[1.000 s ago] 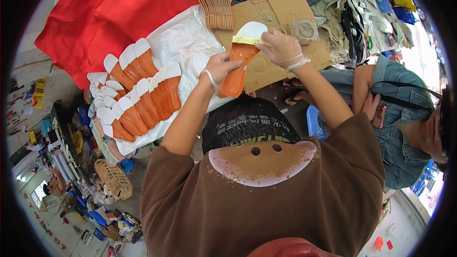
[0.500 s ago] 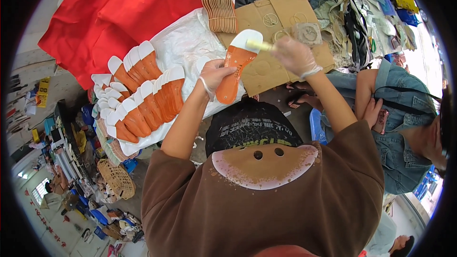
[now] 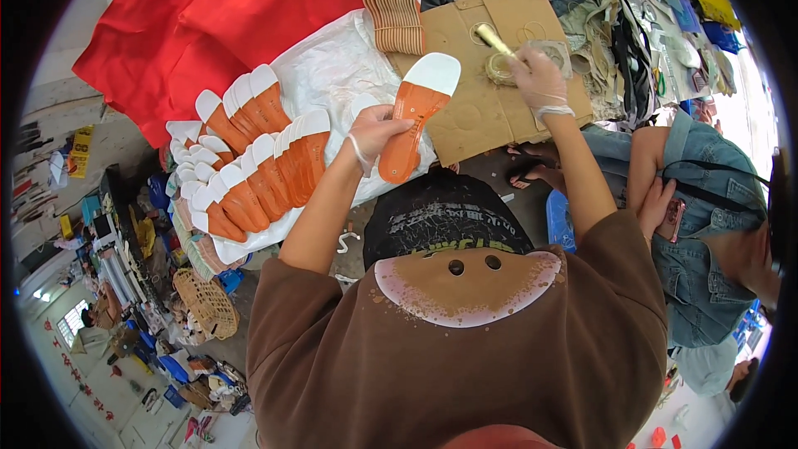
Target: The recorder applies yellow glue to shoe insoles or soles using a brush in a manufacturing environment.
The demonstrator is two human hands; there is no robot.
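My left hand (image 3: 371, 131), in a thin clear glove, grips an insole (image 3: 407, 129) by its edge, thumb on top. The insole is orange-brown with a white end pointing away from me. To the right, my gloved right hand (image 3: 540, 79) is closed round a pale brush (image 3: 494, 38), its head pointing away and left. Just below the brush, a round translucent container (image 3: 499, 69) stands on the cardboard (image 3: 465, 112); whether they touch I cannot tell. Left of my left hand, similar insoles (image 3: 283, 158) lie in overlapping rows on white plastic sheeting (image 3: 337, 54).
A banded stack of insoles (image 3: 393, 12) stands at the cardboard's far left corner. Red sheet material (image 3: 216, 17) covers the far left. Scraps and straps (image 3: 623, 41) are heaped at the far right. A person in denim (image 3: 706, 224) is close on my right. A wicker basket (image 3: 205, 303) sits lower left.
My right hand has moved the brush off the insole's white end, away and to the right, over by the round container. My left hand still holds the insole in nearly the same place.
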